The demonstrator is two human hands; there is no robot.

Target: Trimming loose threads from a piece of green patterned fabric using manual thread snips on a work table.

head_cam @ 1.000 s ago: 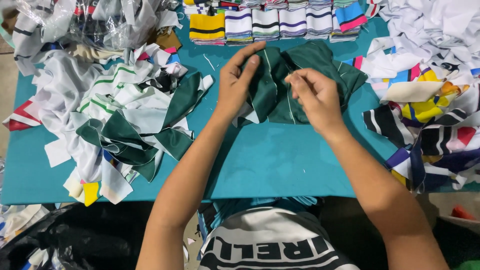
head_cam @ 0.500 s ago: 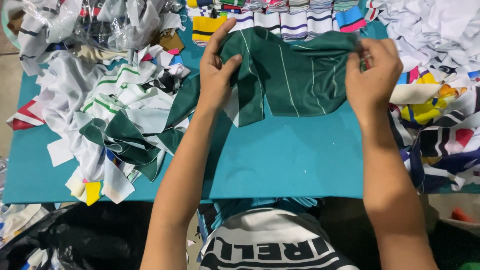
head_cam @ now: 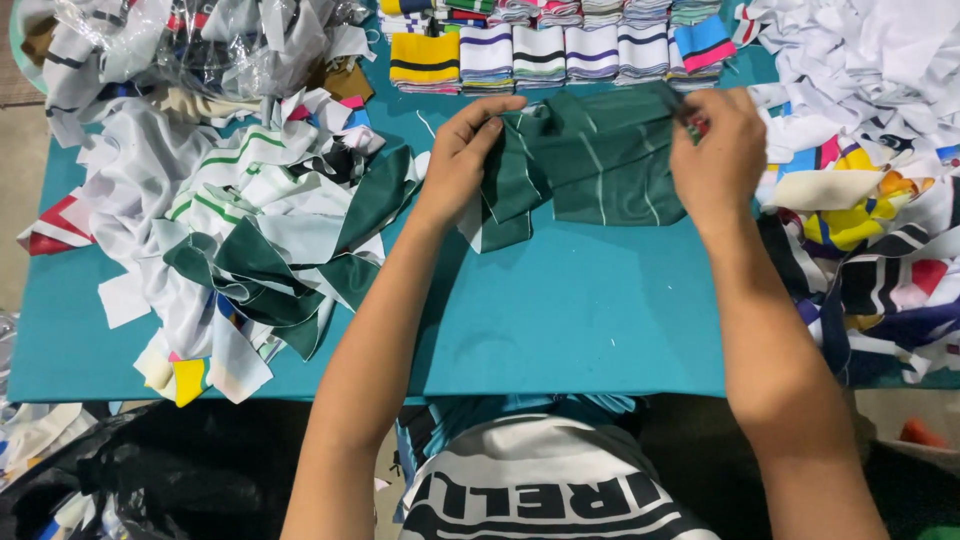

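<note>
Dark green fabric piece [head_cam: 600,165] with thin white stripes, held stretched, partly folded.

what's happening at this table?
A person holds a dark green striped fabric piece stretched between the left hand and the right hand, over a teal table. Loose fabric scraps lie heaped on the left, and folded striped collars are lined along the far edge.

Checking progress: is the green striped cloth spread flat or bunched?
Bunched: green striped cloth shows folds and creases, gripped by left hand and right hand.
</note>
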